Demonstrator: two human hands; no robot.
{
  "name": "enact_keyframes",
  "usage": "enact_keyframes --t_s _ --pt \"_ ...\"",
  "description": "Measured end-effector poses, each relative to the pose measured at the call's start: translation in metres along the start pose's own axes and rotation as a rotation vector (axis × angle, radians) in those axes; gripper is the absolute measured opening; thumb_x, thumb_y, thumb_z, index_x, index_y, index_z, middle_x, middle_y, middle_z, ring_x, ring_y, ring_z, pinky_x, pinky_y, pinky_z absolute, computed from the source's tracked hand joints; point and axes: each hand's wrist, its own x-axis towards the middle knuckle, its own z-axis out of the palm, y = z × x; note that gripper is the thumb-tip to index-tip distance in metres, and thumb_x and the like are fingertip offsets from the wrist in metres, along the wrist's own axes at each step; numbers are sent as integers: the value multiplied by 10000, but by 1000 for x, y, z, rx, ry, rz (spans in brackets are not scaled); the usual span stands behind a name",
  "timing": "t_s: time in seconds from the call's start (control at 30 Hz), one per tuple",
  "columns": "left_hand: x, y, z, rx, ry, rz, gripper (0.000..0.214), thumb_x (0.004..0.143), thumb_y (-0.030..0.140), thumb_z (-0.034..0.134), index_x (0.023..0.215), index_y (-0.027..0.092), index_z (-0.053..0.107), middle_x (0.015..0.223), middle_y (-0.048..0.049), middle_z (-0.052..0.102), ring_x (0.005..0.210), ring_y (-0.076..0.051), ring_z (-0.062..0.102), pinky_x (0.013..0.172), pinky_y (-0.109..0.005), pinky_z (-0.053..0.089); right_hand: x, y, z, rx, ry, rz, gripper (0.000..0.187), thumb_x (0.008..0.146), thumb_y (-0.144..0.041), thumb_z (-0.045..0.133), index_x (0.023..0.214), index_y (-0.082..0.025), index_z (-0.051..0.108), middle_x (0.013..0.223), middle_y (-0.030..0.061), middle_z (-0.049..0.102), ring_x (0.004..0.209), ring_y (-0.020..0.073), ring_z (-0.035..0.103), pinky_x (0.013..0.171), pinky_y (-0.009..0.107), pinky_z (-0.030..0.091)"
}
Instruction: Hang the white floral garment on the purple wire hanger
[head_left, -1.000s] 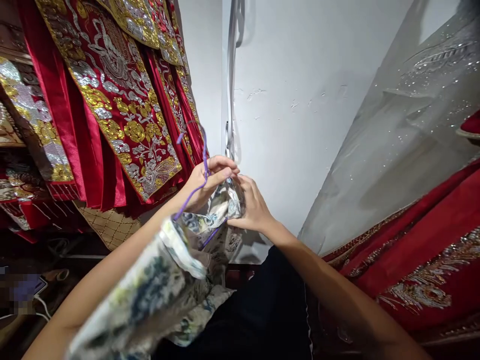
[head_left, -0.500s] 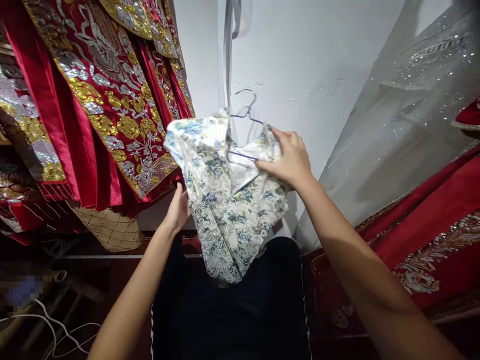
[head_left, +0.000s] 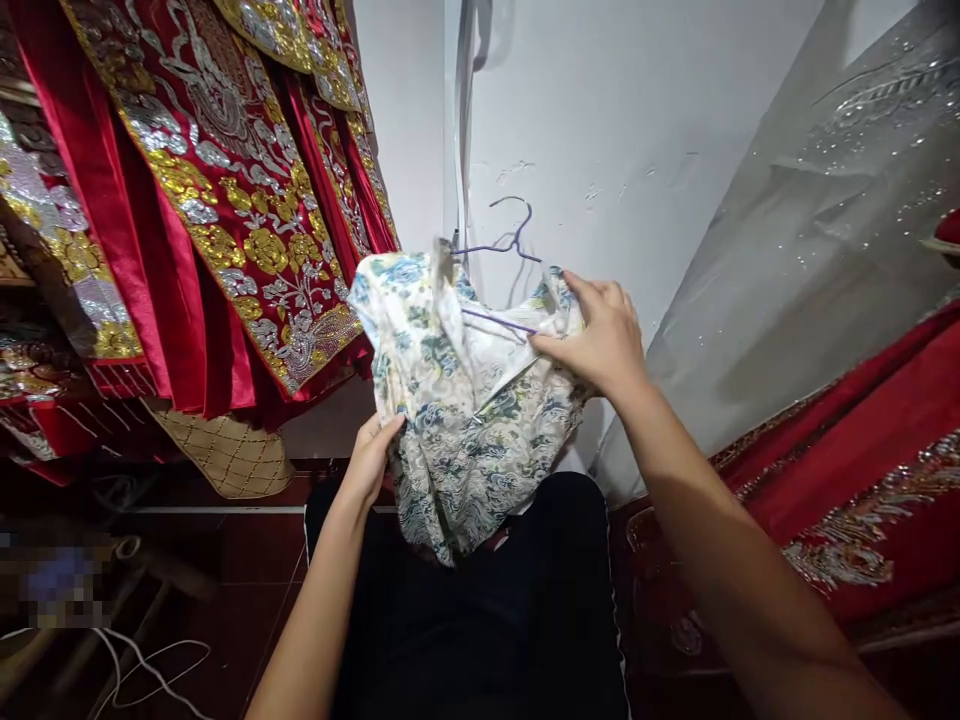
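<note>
A white garment with blue and green flower print (head_left: 457,420) hangs on a purple wire hanger (head_left: 504,245) in front of me. My right hand (head_left: 600,335) grips the garment's right shoulder together with the hanger wire, fingers closed on the cloth. My left hand (head_left: 373,460) touches the garment's lower left edge from behind, with the fingers partly hidden by the fabric.
Red garments with gold and silver embroidery (head_left: 217,200) hang close on the left. A grey sequinned cloth (head_left: 810,260) and more red embroidered fabric (head_left: 847,500) fill the right. A white wall (head_left: 600,120) lies straight ahead. White cables (head_left: 142,665) lie on the red tiled floor.
The garment went from bunched low between both hands to held up on the hanger by my right hand. My left hand dropped to its lower edge, then shifted slightly right.
</note>
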Motion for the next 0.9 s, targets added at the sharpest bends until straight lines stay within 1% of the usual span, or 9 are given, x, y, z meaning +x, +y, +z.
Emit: enact_keyframes --t_s 0.1,0.23,0.37,0.53,0.63,0.7,0.73,0.8,0.9 --pt "1 0 4 82 -4 6 424 797 421 747 1180 248 696 1274 -82 689 1348 -323 511 1140 -427 389 20 -7 -1 2 -41 0 896 659 -525 739 1459 -229 464 1215 144 505 1148 431 488 972 642 409" --pt "-1 -19 -3 47 151 -92 652 723 382 817 1327 294 589 1344 -87 643 1440 -335 382 1150 -426 386 31 -32 5 17 -148 -91 882 666 -497 733 1462 -238 456 1214 137 510 1135 429 494 976 635 416" --pt "-10 -41 -13 -6 274 -219 802 706 415 816 1427 351 470 1456 -45 550 1496 -304 262 1193 -415 335 14 -34 8 67 -159 -180 926 643 -421 742 1495 -291 402 1270 110 496 1172 407 497 1007 605 426" --pt "-29 -59 -9 -79 366 -356 703 744 541 743 1383 350 523 1485 -33 519 1494 -304 269 1201 -438 318 -24 -29 12 142 -173 -198 920 664 -380 737 1504 -321 370 1419 99 431 1334 403 392 1104 616 343" --pt "-38 -60 1 -224 240 -309 605 793 606 661 1327 330 592 1416 -42 590 1421 -315 415 1159 -438 392 -69 -47 23 285 -52 -36 709 786 -388 659 1452 -328 425 1501 77 386 1432 370 287 1153 605 277" --pt "-43 -58 9 -321 143 -262 574 819 618 624 1308 319 618 1367 -45 630 1357 -318 500 1131 -441 431 -109 -62 37 443 50 209 531 859 -433 590 1369 -320 493 1435 91 463 1359 344 400 1109 569 351" --pt "-44 -57 13 -352 102 -256 564 826 609 622 1306 314 625 1344 -48 647 1333 -320 526 1123 -445 441 -130 -69 45 535 26 338 452 876 -479 565 1293 -308 537 1337 104 537 1259 339 492 1043 546 419" --pt "-48 -56 19 -380 42 -271 550 832 575 633 1307 299 632 1301 -58 675 1302 -324 556 1115 -460 448 -166 -78 61 696 -178 604 372 918 -575 464 1078 -268 601 1032 100 646 981 310 614 866 475 501" --pt "-53 -59 24 -410 -8 -302 533 837 556 633 1290 275 651 1266 -75 694 1275 -330 578 1102 -477 459 -188 -78 75 892 -793 624 495 925 -657 405 799 -223 606 740 65 648 744 249 611 743 388 481"
